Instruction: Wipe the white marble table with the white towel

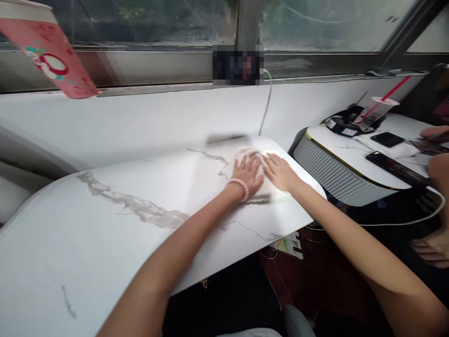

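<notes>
A white cloth (248, 151) lies on a white marble-patterned table (140, 262), towards its far right end. My left hand (247, 172), with a pink-and-white beaded band at the wrist, presses flat on the cloth with fingers spread. Beside it, my right hand (278, 173) rests palm down on the cloth's right part, fingers stretched out. Both palms hide much of the cloth, and its edges are blurred.
A pink paper cup (58, 56) stands on the window ledge at upper left. To the right, a second table (336, 161) carries a cup with a red straw (377, 112), a black device (345, 121) and phones (394, 167). Another person's hand (435, 133) shows there. A white cable (268, 103) hangs behind.
</notes>
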`<action>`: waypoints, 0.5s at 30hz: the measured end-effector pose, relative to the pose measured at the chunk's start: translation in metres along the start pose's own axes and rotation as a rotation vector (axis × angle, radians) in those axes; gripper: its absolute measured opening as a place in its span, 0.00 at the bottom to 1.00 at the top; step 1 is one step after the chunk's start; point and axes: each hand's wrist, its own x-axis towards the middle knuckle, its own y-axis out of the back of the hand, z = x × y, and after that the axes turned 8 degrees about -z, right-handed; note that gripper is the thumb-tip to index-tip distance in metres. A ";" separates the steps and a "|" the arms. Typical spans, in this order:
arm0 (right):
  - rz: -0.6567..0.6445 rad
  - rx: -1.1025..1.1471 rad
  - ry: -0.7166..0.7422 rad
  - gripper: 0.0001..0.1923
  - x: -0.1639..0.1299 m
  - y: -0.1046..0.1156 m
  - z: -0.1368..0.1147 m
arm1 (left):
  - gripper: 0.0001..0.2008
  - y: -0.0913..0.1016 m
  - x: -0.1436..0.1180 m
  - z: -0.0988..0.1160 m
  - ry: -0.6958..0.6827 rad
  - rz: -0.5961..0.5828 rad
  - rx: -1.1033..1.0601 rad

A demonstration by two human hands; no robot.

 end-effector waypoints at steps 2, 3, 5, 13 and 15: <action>0.028 0.003 -0.155 0.31 -0.030 0.007 0.044 | 0.32 -0.003 0.030 0.040 -0.129 -0.026 -0.011; 0.041 0.010 -0.223 0.31 -0.045 0.008 0.058 | 0.32 -0.004 0.039 0.055 -0.184 -0.039 -0.015; 0.067 0.023 -0.341 0.32 -0.070 0.009 0.071 | 0.32 -0.007 0.045 0.076 -0.275 -0.061 -0.020; 0.077 0.008 -0.408 0.32 -0.096 -0.001 -0.023 | 0.32 -0.011 -0.026 0.033 -0.357 -0.063 0.001; 0.034 0.044 -0.345 0.32 -0.090 -0.006 -0.069 | 0.32 -0.009 -0.060 -0.001 -0.325 -0.042 0.042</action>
